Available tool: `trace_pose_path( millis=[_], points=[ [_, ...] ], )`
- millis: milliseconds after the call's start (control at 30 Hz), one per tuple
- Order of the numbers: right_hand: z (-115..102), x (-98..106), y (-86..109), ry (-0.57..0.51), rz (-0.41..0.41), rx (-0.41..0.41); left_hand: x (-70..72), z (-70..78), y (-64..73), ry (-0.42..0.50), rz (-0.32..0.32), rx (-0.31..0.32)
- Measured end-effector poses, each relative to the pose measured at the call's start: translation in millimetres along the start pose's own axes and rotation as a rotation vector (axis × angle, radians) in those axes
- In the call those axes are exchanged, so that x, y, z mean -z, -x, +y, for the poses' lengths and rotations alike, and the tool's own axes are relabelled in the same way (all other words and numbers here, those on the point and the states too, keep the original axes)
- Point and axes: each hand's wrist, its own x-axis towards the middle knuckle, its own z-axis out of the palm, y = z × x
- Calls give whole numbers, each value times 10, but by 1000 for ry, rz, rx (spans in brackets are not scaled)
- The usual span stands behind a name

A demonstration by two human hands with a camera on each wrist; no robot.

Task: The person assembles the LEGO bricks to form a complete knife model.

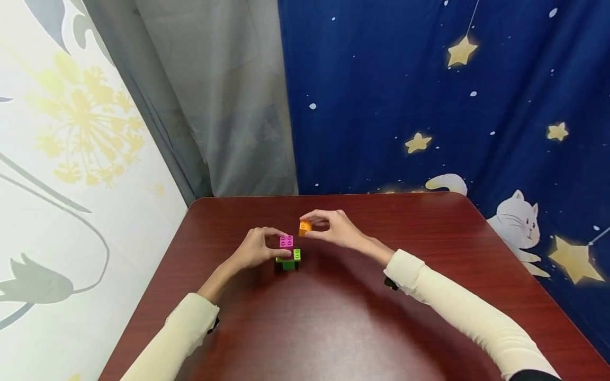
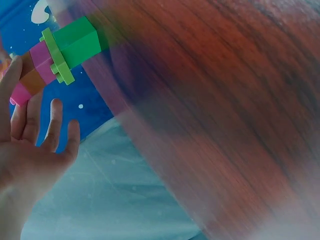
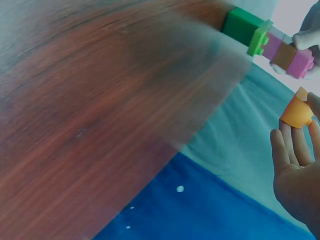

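A small tower of toy building bricks stands upright on the table: a dark green brick (image 2: 77,42) at the bottom, a lime green plate (image 2: 59,56) wider than the rest, a pink brick (image 2: 43,62), a brown brick (image 3: 284,55) and another pink brick (image 1: 286,241) on top. My left hand (image 1: 257,247) pinches the tower's upper bricks between thumb and fingers. In my right hand (image 1: 340,230), an orange brick (image 1: 304,228) is held between thumb and fingertips, beside and slightly behind the tower top, apart from it. The right wrist view shows this orange brick with a curved side.
The dark red wooden table (image 1: 371,328) extends around both hands. Behind it hang a grey curtain (image 1: 238,106) and a blue curtain (image 1: 371,95) with stars and a cat. A white patterned wall (image 1: 95,222) stands along the left side.
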Motion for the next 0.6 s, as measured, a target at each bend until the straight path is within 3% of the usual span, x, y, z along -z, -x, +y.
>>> trace_pose_path(
  millis=[600],
  points=[
    [-202, -268, -140, -66, -73, 52, 12, -10, 2, 21, -12, 44]
  ],
)
